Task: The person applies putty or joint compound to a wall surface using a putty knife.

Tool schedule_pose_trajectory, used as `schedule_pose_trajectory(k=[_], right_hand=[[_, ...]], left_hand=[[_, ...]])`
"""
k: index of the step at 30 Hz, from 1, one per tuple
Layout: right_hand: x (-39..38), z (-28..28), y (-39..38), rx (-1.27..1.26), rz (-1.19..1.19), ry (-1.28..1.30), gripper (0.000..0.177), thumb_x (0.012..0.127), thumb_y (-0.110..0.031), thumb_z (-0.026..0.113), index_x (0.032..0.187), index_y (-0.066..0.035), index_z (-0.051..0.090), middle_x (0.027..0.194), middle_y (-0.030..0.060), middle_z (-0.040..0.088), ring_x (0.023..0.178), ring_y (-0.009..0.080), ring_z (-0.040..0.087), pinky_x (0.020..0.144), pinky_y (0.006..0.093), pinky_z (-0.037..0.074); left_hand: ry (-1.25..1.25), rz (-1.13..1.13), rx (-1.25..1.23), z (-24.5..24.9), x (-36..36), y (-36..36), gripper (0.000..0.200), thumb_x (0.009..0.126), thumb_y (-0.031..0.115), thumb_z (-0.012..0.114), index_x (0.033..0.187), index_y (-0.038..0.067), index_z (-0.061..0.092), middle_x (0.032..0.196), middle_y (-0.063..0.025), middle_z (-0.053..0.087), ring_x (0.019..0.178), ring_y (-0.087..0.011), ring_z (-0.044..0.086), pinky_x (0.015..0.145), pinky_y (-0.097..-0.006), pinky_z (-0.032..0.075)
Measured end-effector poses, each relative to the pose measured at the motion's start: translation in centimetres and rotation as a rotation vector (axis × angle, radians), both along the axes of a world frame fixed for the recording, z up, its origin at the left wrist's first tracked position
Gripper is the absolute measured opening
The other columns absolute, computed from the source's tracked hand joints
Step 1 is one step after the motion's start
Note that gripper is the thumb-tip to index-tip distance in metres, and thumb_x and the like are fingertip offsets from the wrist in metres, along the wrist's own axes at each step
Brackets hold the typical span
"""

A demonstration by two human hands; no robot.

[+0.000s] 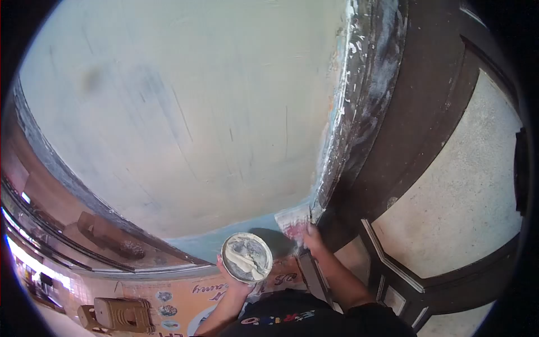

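Cream paste (241, 261): partly shadowed, within a round tub (225, 264). The tub is clamped in the grip of the left hand (238, 285), its far fingers hidden. A flat scraper (292, 221), whitish and red, is clasped by the right hand (312, 238), its handle mostly covered; blade contact cannot be told. Smooth, streaked wall (224, 112); dark, rough frame (365, 101), white-flecked, near the scraper. Orange banner (216, 300), lettering cut off.

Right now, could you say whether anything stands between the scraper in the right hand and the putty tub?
Nothing visible does: the right hand holds the scraper by the wall's lower corner, the left hand holds the open tub, and only a gap shows between.
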State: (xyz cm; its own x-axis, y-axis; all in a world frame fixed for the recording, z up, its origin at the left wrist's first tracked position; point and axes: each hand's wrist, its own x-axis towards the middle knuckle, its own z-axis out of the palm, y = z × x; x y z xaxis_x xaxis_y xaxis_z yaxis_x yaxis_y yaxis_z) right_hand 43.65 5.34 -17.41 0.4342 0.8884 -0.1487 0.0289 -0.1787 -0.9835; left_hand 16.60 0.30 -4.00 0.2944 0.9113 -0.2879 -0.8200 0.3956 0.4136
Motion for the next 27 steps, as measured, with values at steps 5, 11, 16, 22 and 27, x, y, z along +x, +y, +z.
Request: schedule_pose_trajectory(k=[5,11,16,22,27], right_hand=[[-2.6,1.6,-5.4,-0.13,0.269,0.063,0.025,0.098,-0.022,0.052,0.109,-0.003,0.064,0.087,0.0024,0.064,0.074,0.0087,0.056,0.065,0.0279,0.048],[-7.5,17.1,2.0,0.311,0.33,-0.105,0.029,0.099,-0.027,0.05,0.1,0.0,0.062,0.074,0.0037,0.06,0.066,0.0128,0.056,0.062,0.0319,0.047],[-10.4,10.9,4.6,0.211,0.146,-0.172,0.026,0.099,-0.027,0.052,0.105,-0.003,0.062,0.083,0.003,0.063,0.072,0.0068,0.055,0.066,0.0257,0.046],[-12.7,-0.3,-2.3,0.024,0.234,0.003,0.029,0.097,-0.026,0.053,0.112,-0.002,0.062,0.09,0.0042,0.064,0.077,0.0121,0.058,0.068,0.0305,0.048],[-18.4,16.9,3.0,0.338,0.339,-0.301,0.032,0.099,-0.032,0.051,0.096,-0.001,0.06,0.075,0.0034,0.064,0.065,0.0095,0.055,0.061,0.027,0.044]], left_hand=[[-0.036,0.026,0.017,-1.0,-2.8,0.0,0.081,0.081,0.076,0.039,0.138,0.017,0.046,0.137,-0.0091,0.049,0.122,-0.0331,0.048,0.101,-0.0521,0.041],[-0.033,0.027,0.001,1.0,-4.6,0.2,0.078,0.085,0.072,0.037,0.138,0.015,0.045,0.136,-0.0108,0.05,0.121,-0.0338,0.05,0.101,-0.0505,0.041],[-0.044,0.062,0.05,0.4,-7.5,-0.2,0.078,0.083,0.073,0.04,0.138,0.018,0.045,0.138,-0.0087,0.048,0.123,-0.0324,0.047,0.103,-0.0513,0.04],[-0.133,0.188,0.128,-0.8,-13.9,-1.0,0.081,0.081,0.076,0.041,0.139,0.018,0.043,0.14,-0.0086,0.046,0.126,-0.0324,0.045,0.104,-0.0518,0.038],[-0.111,0.22,0.074,-0.2,-16.0,-1.6,0.082,0.083,0.074,0.037,0.141,0.017,0.041,0.141,-0.0093,0.045,0.126,-0.0333,0.045,0.104,-0.051,0.039]])
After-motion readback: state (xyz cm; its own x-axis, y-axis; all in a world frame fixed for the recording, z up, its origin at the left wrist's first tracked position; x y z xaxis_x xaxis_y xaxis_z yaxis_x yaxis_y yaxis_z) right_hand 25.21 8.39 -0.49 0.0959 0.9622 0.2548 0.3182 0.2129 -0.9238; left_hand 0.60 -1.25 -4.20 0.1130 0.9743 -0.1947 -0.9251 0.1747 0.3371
